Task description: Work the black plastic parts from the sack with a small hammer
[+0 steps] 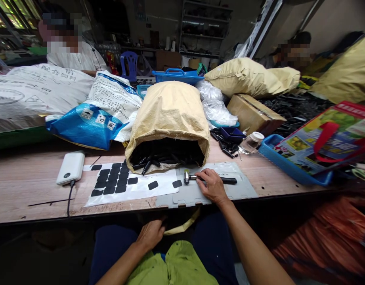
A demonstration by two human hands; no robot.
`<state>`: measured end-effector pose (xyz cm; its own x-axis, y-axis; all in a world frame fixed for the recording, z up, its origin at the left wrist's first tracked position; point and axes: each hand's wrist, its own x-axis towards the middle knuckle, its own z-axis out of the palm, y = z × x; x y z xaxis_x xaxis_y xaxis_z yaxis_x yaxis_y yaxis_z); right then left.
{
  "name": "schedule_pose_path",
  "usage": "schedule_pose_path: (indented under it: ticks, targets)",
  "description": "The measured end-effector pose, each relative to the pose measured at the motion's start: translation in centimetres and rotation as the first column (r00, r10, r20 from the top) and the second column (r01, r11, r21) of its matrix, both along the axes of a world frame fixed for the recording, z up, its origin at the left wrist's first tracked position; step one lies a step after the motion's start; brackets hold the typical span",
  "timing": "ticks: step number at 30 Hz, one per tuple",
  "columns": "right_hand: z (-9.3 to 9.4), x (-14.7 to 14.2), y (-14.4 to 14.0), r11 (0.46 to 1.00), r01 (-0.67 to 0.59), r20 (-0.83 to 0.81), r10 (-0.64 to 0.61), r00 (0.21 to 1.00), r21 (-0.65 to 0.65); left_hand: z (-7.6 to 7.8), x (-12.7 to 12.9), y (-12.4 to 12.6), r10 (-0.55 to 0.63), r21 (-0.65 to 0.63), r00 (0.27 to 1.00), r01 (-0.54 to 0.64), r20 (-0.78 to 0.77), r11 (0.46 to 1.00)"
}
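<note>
My right hand (212, 184) lies over the shaft of a small hammer (230, 181) on the table, its fingers curled around the metal part between head and black handle. Under the hammer is a grey plastic sheet (244, 190). Below the table edge, my left hand (151, 233) is closed above my lap, beside a pale yellow fabric strip (184, 226); its fingertips are hidden, so I cannot tell what it grips. In front of me a beige woven sack (173, 107) lies with its mouth toward me, black tube-like pieces (147, 166) inside and at its lip.
Left of the sack are a sheet of black stickers (111, 183), a white power bank (71, 168) with a cable, and printed sacks (96, 107). To the right stand a jar (251, 143), a cardboard box (253, 114) and a blue basket (301, 174). Two people sit across the table.
</note>
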<state>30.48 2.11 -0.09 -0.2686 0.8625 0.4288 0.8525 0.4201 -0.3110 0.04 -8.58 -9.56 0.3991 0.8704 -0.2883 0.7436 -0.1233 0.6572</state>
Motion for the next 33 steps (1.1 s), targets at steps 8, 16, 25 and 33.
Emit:
schedule_pose_path:
  ticks: [8,16,25,33]
  targets:
    - [-0.2,0.0,0.1,1.0,0.011,-0.001,-0.011,1.0,-0.009,10.3,0.2,2.1,-0.1,0.409,0.873,-0.12,0.477,0.904]
    - [-0.1,-0.1,0.0,1.0,0.018,-0.003,-0.018,1.0,-0.005,13.9,-3.1,12.8,0.633,0.225,0.625,-0.769,0.457,0.598]
    - [-0.3,0.0,-0.1,1.0,0.028,0.004,-0.028,1.0,-0.011,11.9,-2.8,16.0,0.661,0.532,0.74,-0.51,-0.129,0.675]
    - [-0.3,-0.1,-0.1,0.999,0.033,0.007,-0.033,0.999,-0.008,12.1,-4.0,13.2,0.622,0.595,0.774,-0.447,-0.116,0.668]
